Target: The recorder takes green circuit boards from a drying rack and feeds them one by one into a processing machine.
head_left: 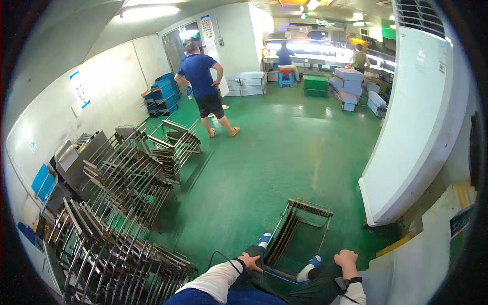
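Observation:
My left hand rests on my dark trouser leg near the knee, its fingers apart and holding nothing. On the other knee lies my right hand, curled into a fist with nothing visible in it. Between my feet stands a metal rack with several close-set dark bars along its left side; neither hand touches it. A blue-and-white shoe shows left of the rack, and another shoe at its right.
Stacked metal racks fill the left side. A person in a blue shirt stands beyond them, near blue crates. A white panel rises at right. Farther off are boxes, a green crate and people at a lit bench.

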`<state>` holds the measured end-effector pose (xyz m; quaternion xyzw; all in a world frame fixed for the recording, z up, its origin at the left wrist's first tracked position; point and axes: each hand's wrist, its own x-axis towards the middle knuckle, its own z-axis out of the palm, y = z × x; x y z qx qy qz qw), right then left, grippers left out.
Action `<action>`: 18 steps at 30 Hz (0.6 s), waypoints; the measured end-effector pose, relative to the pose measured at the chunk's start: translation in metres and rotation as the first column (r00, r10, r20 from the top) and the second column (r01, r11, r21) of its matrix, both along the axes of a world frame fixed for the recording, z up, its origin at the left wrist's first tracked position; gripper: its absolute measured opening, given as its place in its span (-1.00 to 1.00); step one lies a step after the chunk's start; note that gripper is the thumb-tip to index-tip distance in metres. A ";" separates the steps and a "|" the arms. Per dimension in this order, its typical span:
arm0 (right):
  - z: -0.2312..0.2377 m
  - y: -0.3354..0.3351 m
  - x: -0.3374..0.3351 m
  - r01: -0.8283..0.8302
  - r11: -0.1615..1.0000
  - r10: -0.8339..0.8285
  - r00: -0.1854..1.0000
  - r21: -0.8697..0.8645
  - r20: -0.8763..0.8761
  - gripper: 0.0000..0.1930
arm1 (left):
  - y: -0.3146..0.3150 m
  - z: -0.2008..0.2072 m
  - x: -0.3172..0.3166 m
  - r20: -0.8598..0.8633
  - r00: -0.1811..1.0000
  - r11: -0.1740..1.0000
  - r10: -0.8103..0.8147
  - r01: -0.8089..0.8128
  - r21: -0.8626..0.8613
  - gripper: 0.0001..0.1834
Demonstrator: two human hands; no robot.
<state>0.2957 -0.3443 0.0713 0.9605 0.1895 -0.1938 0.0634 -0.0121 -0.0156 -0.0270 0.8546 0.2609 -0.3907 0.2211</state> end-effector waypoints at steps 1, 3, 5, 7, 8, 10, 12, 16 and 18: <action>-0.001 -0.003 0.001 0.011 1.000 -0.011 1.000 0.001 -0.002 -0.60 | 0.000 0.002 0.005 -0.051 0.998 0.999 -0.044 0.044 -0.007 0.30; 0.005 0.000 -0.001 0.047 0.997 -0.045 0.999 0.053 -0.025 -0.59 | -0.001 -0.001 -0.001 -0.027 0.999 1.000 -0.022 0.022 0.019 0.27; 0.011 -0.001 -0.001 0.074 0.992 -0.071 0.997 0.099 -0.035 -0.59 | -0.002 0.001 -0.004 -0.004 1.000 0.999 -0.010 0.011 0.044 0.25; -0.002 -0.009 0.004 0.086 0.986 -0.088 0.996 0.144 0.005 -0.60 | -0.006 0.005 -0.001 0.061 0.995 0.997 0.076 -0.075 -0.014 0.19; -0.006 -0.011 0.003 0.102 0.983 -0.100 0.995 0.154 -0.017 -0.60 | -0.005 0.008 -0.003 0.040 0.997 0.998 0.063 -0.063 0.000 0.19; 0.000 -0.007 0.006 0.056 0.982 -0.044 0.997 0.181 -0.068 -0.61 | -0.006 0.009 -0.007 0.054 0.992 0.994 0.112 -0.112 -0.003 0.15; 0.007 -0.008 0.008 0.101 0.968 -0.076 0.991 0.231 -0.115 -0.61 | -0.007 0.011 -0.010 0.055 0.992 0.993 0.116 -0.118 0.023 0.13; 0.011 -0.013 0.007 0.139 0.936 -0.117 0.989 0.322 -0.086 -0.62 | -0.010 0.021 -0.005 0.066 0.991 0.992 0.119 -0.121 0.021 0.09; 0.009 -0.013 0.008 0.152 0.935 -0.134 0.988 0.321 -0.079 -0.63 | -0.011 0.021 -0.003 0.058 0.990 0.991 0.128 -0.129 0.024 0.08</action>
